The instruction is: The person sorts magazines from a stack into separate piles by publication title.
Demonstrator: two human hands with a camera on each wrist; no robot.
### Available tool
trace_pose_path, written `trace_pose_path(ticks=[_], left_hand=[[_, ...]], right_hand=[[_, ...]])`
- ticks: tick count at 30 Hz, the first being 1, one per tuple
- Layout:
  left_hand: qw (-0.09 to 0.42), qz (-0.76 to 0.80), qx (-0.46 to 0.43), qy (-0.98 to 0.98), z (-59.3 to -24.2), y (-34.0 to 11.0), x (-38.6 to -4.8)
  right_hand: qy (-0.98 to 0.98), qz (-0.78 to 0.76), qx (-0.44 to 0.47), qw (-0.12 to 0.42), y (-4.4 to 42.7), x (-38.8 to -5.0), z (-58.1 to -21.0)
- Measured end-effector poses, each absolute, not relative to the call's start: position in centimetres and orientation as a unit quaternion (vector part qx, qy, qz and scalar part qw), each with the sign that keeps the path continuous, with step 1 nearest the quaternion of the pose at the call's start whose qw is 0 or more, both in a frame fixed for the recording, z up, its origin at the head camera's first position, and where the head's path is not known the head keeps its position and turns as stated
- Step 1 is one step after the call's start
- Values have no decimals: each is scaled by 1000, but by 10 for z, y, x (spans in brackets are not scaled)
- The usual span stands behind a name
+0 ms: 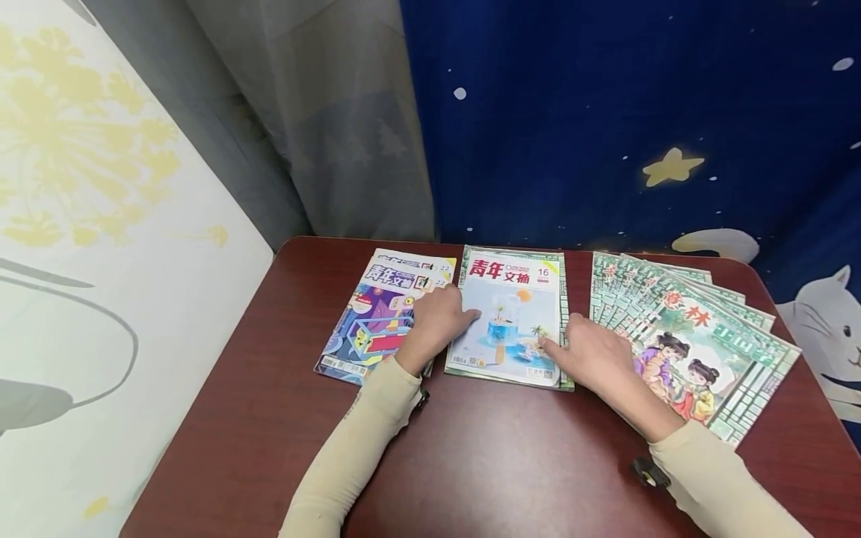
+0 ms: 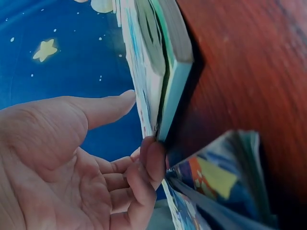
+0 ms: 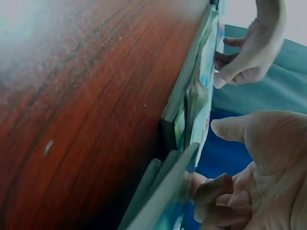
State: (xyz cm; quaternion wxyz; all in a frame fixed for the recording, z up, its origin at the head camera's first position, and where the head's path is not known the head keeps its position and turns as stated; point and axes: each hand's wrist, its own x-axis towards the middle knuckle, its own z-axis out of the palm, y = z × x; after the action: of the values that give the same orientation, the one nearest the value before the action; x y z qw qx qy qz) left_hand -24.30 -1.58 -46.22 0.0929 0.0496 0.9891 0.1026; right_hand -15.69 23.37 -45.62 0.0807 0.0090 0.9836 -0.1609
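A magazine (image 1: 499,299) with an ice-lolly cover lies on top of a green-edged magazine (image 1: 566,321) in the middle of the table. My left hand (image 1: 440,317) is at its left side. The thumb tip touches the cover, and in the left wrist view the bent fingertips (image 2: 154,160) meet the stack's edge. Along the right side is my right hand (image 1: 599,351), its thumb extended over the cover's lower right. Its other fingers (image 3: 211,196) bend beside the nearest of the fanned magazines (image 1: 699,359); whether they press on it I cannot tell.
Purple-covered magazines (image 1: 377,321) overlap at the left, partly under my left hand. The dark red-brown table (image 1: 511,463) meets a blue curtain (image 1: 538,134) and a grey curtain (image 1: 336,112) at the back. A patterned white wall (image 1: 134,224) borders the left side.
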Motion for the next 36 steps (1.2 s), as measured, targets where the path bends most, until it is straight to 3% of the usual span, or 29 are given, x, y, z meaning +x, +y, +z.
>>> trace_pose_path(ticks=[10,22,31,36], left_hand=[[99,133,61,984,-463,-13,-237],[108,141,42,983,-459,-17,-240],[177,203,15,963,-460,-32,-257],[211,228,43,949,-463,-40,-262]], right_hand=[[980,-156,27,120,234,-167,-459],[981,-152,28,117,227,-170,-462],[982,-154,19,107,229,-171,-466],[981,-151,16,116,227,-171,-467]])
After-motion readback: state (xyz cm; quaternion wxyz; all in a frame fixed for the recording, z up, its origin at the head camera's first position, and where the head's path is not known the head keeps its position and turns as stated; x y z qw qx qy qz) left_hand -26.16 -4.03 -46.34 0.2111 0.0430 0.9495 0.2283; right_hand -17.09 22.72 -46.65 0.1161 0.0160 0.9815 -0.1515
